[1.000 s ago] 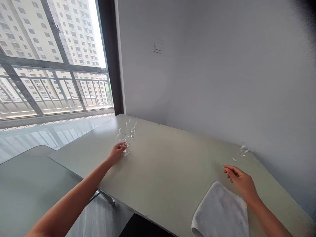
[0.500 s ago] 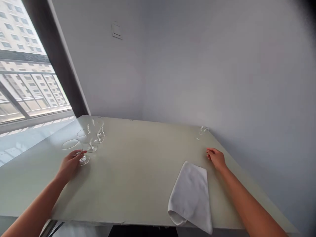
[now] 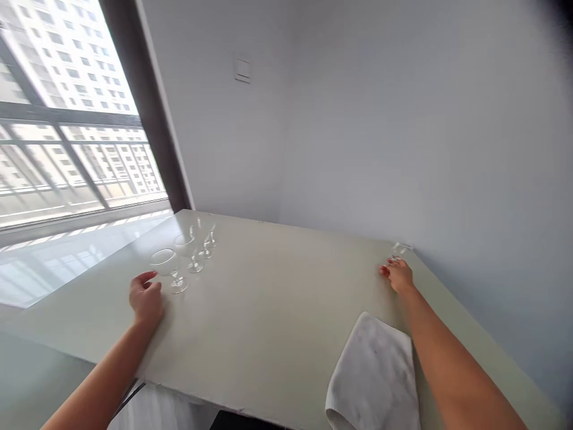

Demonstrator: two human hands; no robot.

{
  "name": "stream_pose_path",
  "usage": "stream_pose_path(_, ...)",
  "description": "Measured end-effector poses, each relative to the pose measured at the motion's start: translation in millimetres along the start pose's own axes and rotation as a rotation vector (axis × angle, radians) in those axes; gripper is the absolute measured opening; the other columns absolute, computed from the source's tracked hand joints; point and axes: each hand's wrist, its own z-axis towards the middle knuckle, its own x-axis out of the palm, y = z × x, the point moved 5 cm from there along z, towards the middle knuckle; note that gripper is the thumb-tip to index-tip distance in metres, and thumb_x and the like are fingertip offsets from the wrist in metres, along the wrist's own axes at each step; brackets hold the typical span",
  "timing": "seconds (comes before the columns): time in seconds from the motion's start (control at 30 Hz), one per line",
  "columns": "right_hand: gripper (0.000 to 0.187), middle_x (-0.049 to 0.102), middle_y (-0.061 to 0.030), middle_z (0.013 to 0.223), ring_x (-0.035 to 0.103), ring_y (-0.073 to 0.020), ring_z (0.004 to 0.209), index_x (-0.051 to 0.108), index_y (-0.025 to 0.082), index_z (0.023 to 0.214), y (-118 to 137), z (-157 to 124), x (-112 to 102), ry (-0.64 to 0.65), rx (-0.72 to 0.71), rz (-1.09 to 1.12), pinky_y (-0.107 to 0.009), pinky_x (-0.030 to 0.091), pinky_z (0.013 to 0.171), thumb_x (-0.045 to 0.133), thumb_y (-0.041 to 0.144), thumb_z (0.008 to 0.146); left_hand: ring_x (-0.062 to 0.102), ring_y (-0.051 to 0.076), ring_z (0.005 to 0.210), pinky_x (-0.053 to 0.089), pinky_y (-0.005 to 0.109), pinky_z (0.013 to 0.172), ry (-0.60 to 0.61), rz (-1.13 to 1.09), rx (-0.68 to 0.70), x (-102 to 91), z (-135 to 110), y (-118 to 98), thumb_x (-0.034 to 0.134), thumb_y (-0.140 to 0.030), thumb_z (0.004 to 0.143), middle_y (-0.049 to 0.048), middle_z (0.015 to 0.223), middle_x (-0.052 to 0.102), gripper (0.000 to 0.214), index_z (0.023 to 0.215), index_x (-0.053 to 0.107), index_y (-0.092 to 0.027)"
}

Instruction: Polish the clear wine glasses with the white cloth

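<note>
Several clear stemmed glasses stand upright in a slanting row at the left of the table. My left hand (image 3: 147, 296) is beside the nearest glass (image 3: 178, 282), its fingers loosely curved and apart, holding nothing. Far to the right, my right hand (image 3: 397, 276) reaches toward a small clear glass object (image 3: 401, 248) by the table's back right corner. Its fingertips overlap that object's near end in view, and I cannot tell whether they touch it. The fingers look parted. A folded white cloth (image 3: 373, 373) lies below my right forearm at the front edge.
The pale table (image 3: 268, 310) meets a grey wall (image 3: 403, 149) behind and on the right. A wall switch (image 3: 242, 70) is at the back, and a large window (image 3: 76, 125) with a dark frame is at the left.
My left hand has come off the nearest glass and drawn back a little. My right hand has moved forward to the clear object. The whole view has turned slightly left.
</note>
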Motion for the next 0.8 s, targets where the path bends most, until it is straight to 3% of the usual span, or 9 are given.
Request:
stream_pose_path(0.13, 0.036, 0.054, 0.0022, 0.070, 0.048, -0.0060, 0.046, 0.056, 0.017, 0.096, -3.3, -13.2, 14.4, 0.023, -0.041, -0.037, -0.015, 0.042, 0.038, 0.059, 0.018, 0.060, 0.043, 0.009, 0.059, 0.036, 0.024, 0.055, -0.018, -0.137, -0.078, -2.8, -1.9, 0.7, 0.050, -0.011, 0.056, -0.0021, 0.077, 0.052, 0.037, 0.091, 0.056, -0.018)
stream_pose_path(0.23, 0.032, 0.055, 0.0010, 0.067, 0.048, -0.0070, 0.047, 0.059, 0.015, 0.085, -1.6, -36.8, 31.2, 0.115, -0.058, -0.036, -0.017, 0.041, 0.038, 0.065, 0.021, 0.054, 0.043, 0.009, 0.062, 0.036, 0.024, 0.058, -0.122, -0.178, -0.048, -14.5, -3.5, -7.6, 0.049, -0.009, 0.056, -0.0006, 0.084, 0.051, 0.037, 0.091, 0.053, -0.019)
stream_pose_path(0.33, 0.038, 0.058, -0.0012, 0.071, 0.048, -0.0070, 0.048, 0.061, 0.014, 0.085, 16.1, -85.5, 55.3, 0.271, -0.061, 0.023, -0.018, 0.041, 0.039, 0.069, 0.026, 0.050, 0.040, 0.009, 0.063, 0.035, 0.023, 0.060, -0.297, -0.197, 0.067, -30.4, -15.5, -25.2, 0.048, -0.008, 0.057, -0.0014, 0.083, 0.046, 0.036, 0.090, 0.051, -0.019)
stream_pose_path(0.4, 0.043, 0.061, -0.0029, 0.074, 0.048, -0.0072, 0.048, 0.062, 0.013, 0.090, 36.2, -133.9, 75.1, 0.419, -0.088, 0.042, -0.019, 0.041, 0.040, 0.070, 0.030, 0.051, 0.039, 0.009, 0.063, 0.035, 0.023, 0.061, -0.283, -0.296, 0.086, -30.8, -34.5, -38.6, 0.048, -0.009, 0.058, -0.0026, 0.078, 0.043, 0.034, 0.091, 0.051, -0.019)
stream_pose_path(0.5, 0.046, 0.062, -0.0045, 0.082, 0.047, -0.0069, 0.048, 0.060, 0.014, 0.101, 62.8, -221.6, 105.4, 0.682, -0.127, 0.045, -0.019, 0.039, 0.039, 0.068, 0.034, 0.059, 0.041, 0.008, 0.061, 0.035, 0.021, 0.057, 0.067, -0.483, 0.004, -9.2, -84.7, -64.6, 0.048, -0.012, 0.062, -0.0028, 0.074, 0.043, 0.029, 0.091, 0.053, -0.020)
stream_pose_path(0.6, 0.047, 0.063, -0.0044, 0.084, 0.048, -0.0084, 0.049, 0.056, 0.017, 0.111, 73.5, -306.8, 129.2, 0.961, -0.147, 0.011, -0.020, 0.037, 0.038, 0.062, 0.035, 0.068, 0.041, 0.008, 0.058, 0.036, 0.021, 0.054, 0.701, -0.436, 0.007, 22.3, -162.2, -101.8, 0.054, -0.023, 0.069, 0.0015, 0.084, 0.052, 0.027, 0.096, 0.058, -0.020)
stream_pose_path(0.67, 0.042, 0.062, -0.0025, 0.079, 0.047, -0.0086, 0.049, 0.057, 0.019, 0.113, 76.2, -350.2, 137.0, 1.080, -0.235, -0.043, -0.020, 0.038, 0.040, 0.058, 0.034, 0.073, 0.043, 0.008, 0.060, 0.038, 0.022, 0.054, 0.989, -0.397, 0.104, 30.3, -211.2, -123.3, 0.063, -0.029, 0.067, 0.0047, 0.093, 0.054, 0.029, 0.094, 0.062, -0.020)
stream_pose_path(0.73, 0.040, 0.061, -0.0004, 0.073, 0.047, -0.0088, 0.049, 0.054, 0.022, 0.118, 79.0, -379.0, 138.2, 1.127, -0.359, -0.092, -0.022, 0.042, 0.046, 0.051, 0.031, 0.079, 0.047, 0.010, 0.062, 0.039, 0.023, 0.054, 1.129, -0.448, 0.118, 30.8, -242.6, -133.9, 0.062, -0.037, 0.070, 0.0067, 0.092, 0.056, 0.025, 0.086, 0.064, -0.018)
stream_pose_path(0.8, 0.045, 0.062, -0.0005, 0.079, 0.050, -0.0091, 0.052, 0.046, 0.025, 0.126, 82.3, -394.8, 134.4, 1.153, -0.448, -0.130, -0.024, 0.047, 0.053, 0.046, 0.028, 0.082, 0.051, 0.011, 0.062, 0.041, 0.024, 0.054, 1.167, -0.512, 0.056, 28.5, -252.9, -132.6, 0.056, -0.042, 0.076, 0.0065, 0.085, 0.057, 0.028, 0.086, 0.063, -0.017)
